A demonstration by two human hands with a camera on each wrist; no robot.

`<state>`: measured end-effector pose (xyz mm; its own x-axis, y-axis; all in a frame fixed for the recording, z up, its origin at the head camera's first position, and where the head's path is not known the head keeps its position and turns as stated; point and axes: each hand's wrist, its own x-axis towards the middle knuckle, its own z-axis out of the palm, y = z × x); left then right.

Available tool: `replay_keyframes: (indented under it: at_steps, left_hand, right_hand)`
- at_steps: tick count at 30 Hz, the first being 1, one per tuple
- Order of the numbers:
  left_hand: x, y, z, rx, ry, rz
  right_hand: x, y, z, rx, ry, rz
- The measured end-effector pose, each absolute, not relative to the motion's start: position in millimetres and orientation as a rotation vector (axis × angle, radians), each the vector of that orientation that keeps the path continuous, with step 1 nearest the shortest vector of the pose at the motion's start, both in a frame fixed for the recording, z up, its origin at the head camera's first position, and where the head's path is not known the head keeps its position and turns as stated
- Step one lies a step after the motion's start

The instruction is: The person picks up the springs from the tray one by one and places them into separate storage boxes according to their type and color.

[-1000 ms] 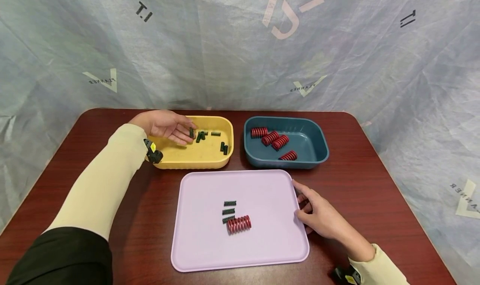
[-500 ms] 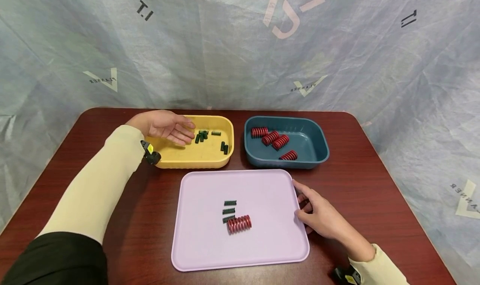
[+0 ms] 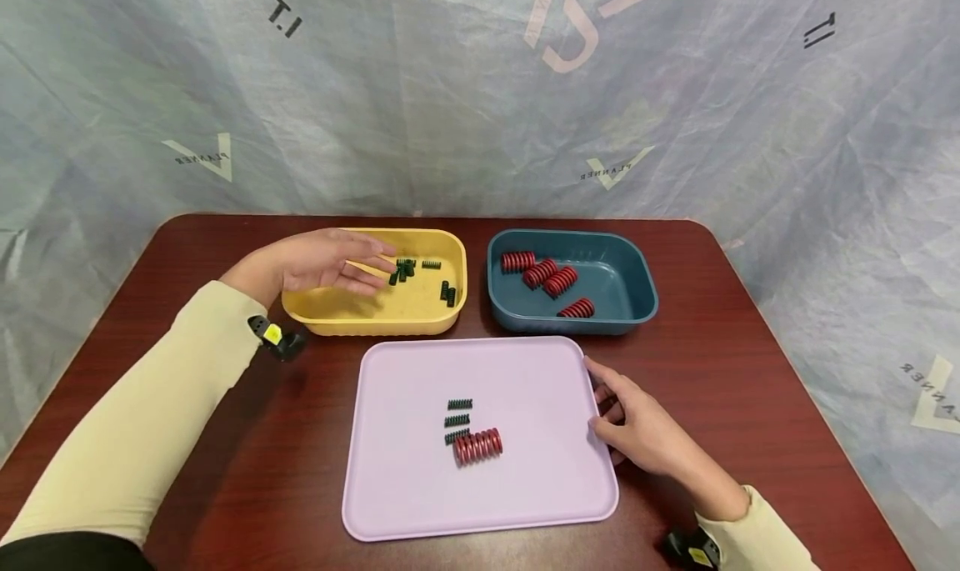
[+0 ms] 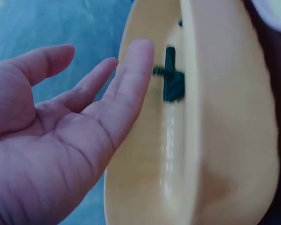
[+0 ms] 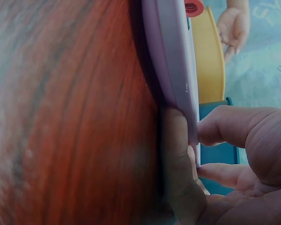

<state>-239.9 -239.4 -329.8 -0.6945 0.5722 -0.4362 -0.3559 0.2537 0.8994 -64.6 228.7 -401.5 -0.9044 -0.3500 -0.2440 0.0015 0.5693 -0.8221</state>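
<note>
My left hand (image 3: 326,262) hovers over the yellow bin (image 3: 375,328) with fingers extended and nothing in them; the left wrist view shows its palm (image 4: 51,154) bare beside the bin. Past its fingertips, several small dark green springs (image 3: 405,269) lie in the bin. At the right edge of the lilac tray (image 3: 405,496), my right hand (image 3: 637,429) holds the rim between thumb and fingers, clearer in the right wrist view, where a finger (image 5: 175,136) lies along the outer side. Three green springs (image 3: 457,421) lie in a column on the tray, the lowest touching a larger red spring (image 3: 477,447).
A dark teal bin (image 3: 615,292) with several red springs (image 3: 561,282) stands right of the yellow one. Both sit behind the tray on a dark red wooden table (image 3: 720,371). A grey printed sheet (image 3: 420,96) hangs behind the table.
A green spring at my left fingertips one second ago has left them and rests among the others in the yellow bin. The left hand then lifted and turned slightly. My right hand stays put.
</note>
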Motion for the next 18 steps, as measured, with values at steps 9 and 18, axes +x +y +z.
replay_keyframes:
  at_steps: [9, 18]
  left_hand:
    - [-201, -209, -323, 0.297, 1.752, 1.590]
    - [-151, -177, -327, 0.423, 1.709, 1.515]
  right_hand:
    - [-64, 230, -401, -0.279, 2.426, -1.269]
    - [-65, 230, -402, -0.286, 2.415, -1.279]
